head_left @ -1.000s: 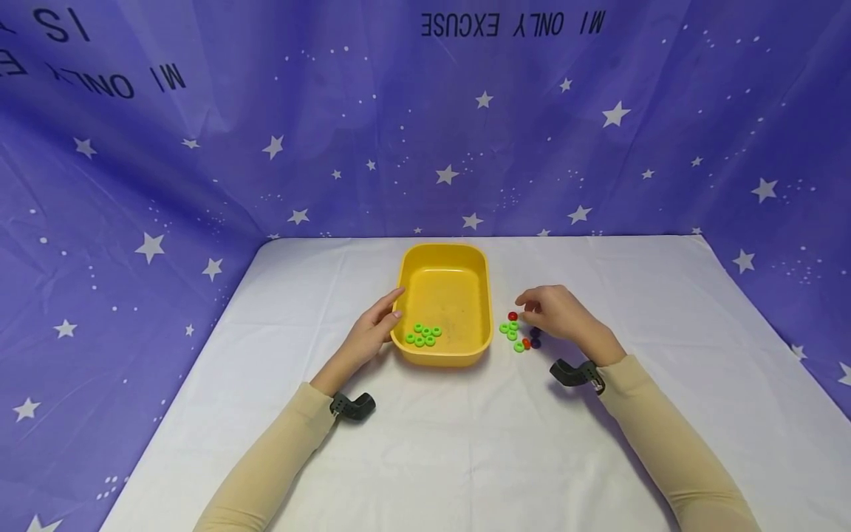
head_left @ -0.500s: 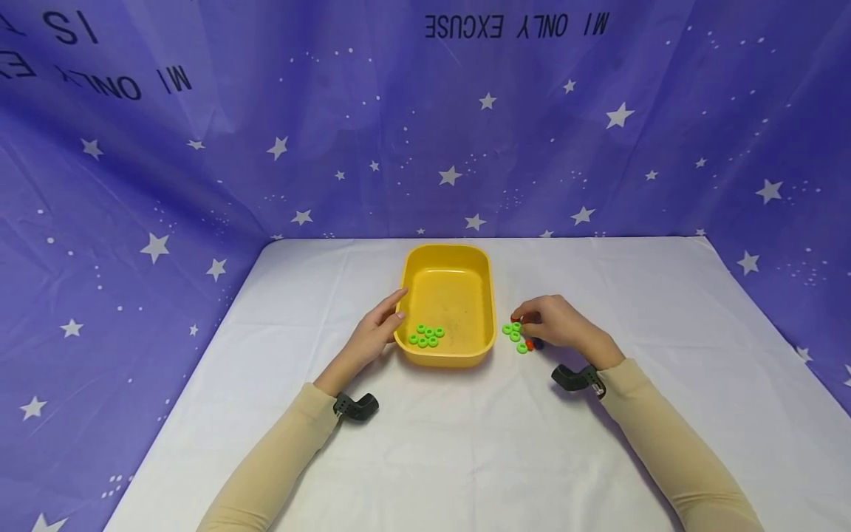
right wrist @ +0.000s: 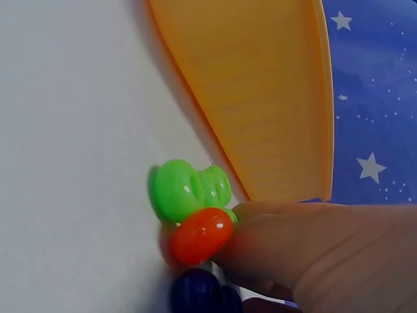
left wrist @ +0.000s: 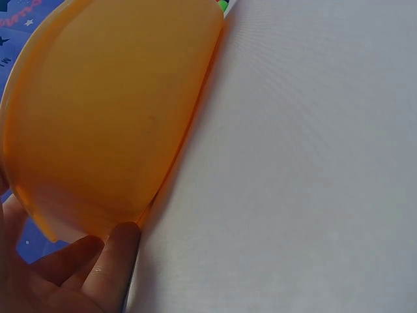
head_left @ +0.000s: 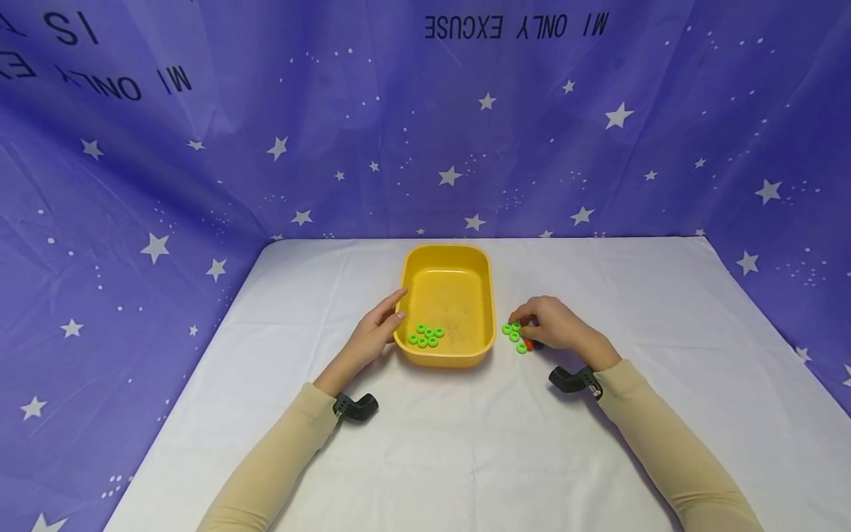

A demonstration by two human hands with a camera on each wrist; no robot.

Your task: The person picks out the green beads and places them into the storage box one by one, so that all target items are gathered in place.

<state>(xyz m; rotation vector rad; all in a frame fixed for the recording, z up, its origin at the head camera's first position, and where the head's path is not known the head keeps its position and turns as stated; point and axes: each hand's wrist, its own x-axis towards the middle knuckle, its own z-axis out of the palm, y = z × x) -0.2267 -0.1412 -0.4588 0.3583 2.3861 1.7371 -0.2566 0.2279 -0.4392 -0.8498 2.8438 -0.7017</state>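
A yellow tub [head_left: 447, 303] stands upright on the white-covered table. Several bright green ring-shaped beads [head_left: 428, 332] lie in its near left corner. My left hand [head_left: 364, 341] holds the tub's left side, fingertips at the rim; in the left wrist view, curled fingers [left wrist: 117, 261] touch the outer wall. To the right of the tub, my right hand [head_left: 555, 325] is low over a small cluster of beads, fingers bent. Beside its fingertips lie green beads [head_left: 515, 336], an orange-red bead [right wrist: 202, 236] and dark blue beads [right wrist: 195, 290]. Whether the fingers pinch a bead is hidden.
White cloth [head_left: 459, 443] covers the table. A purple curtain [head_left: 372, 133] with stars rises behind the table and along both sides. Black curved camera mounts [head_left: 357, 408] are strapped to the wrists.
My right hand has come down and slightly left onto the cluster; its fingers now cover the red bead that showed earlier. The left hand and the beads in the tub stay as they were.
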